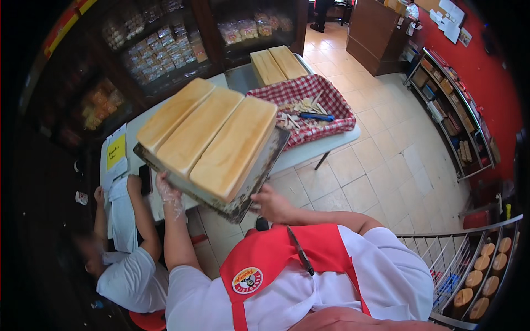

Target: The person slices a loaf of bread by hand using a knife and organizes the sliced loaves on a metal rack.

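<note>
A worn, dark-stained metal baking tray (242,209) is tilted in front of me, partly over the table's near edge. Three long golden bread loaves (201,130) lie side by side across it. My left hand (169,190), in a clear plastic glove, grips the tray's near left edge; the fingers beneath are hidden. On the near right side, my right hand (273,203) holds the tray's edge. Just beyond the tray sits a container lined with red-and-white checked cloth (339,103). Bread crust trimmings (306,106) and a blue utility knife (316,117) lie in it.
Two more loaves (278,64) stand at the far end of the white table (285,161). A seated person (130,277) leans on the table at left, near a phone (145,179) and clipboard (116,151). A wire rack (439,252) stands close on my right; shelves (451,111) line the red wall.
</note>
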{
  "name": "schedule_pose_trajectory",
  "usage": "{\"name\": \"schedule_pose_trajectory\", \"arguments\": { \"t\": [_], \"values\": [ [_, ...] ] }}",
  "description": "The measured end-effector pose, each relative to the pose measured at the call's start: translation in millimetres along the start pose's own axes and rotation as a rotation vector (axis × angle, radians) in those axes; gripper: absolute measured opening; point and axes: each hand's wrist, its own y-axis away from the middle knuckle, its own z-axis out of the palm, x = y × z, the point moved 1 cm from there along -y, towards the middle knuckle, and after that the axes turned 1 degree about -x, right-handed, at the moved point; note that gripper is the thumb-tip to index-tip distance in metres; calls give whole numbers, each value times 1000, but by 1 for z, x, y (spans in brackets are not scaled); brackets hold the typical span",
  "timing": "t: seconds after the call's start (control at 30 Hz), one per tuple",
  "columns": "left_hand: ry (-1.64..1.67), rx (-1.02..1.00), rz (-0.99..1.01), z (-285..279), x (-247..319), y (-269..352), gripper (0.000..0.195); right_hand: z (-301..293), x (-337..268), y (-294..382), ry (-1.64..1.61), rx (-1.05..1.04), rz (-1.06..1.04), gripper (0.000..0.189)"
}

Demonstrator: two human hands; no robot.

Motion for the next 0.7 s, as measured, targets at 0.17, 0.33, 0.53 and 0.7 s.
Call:
{"name": "schedule_pose_trajectory", "arguments": {
  "t": [0.17,0.33,0.53,0.7],
  "values": [
    [-179,17,-36,-75,31,-70,48,18,41,-41,103,258,459,27],
    [-400,45,-103,-101,24,-139,28,-24,82,-111,318,95,620,33],
    [-427,104,-466,-98,21,-193,46,-42,39,-131,1145,-394,389,53],
    [-218,232,-538,-89,23,-229,75,-65,-44,-94,1252,160,574,38]
  ]
}}
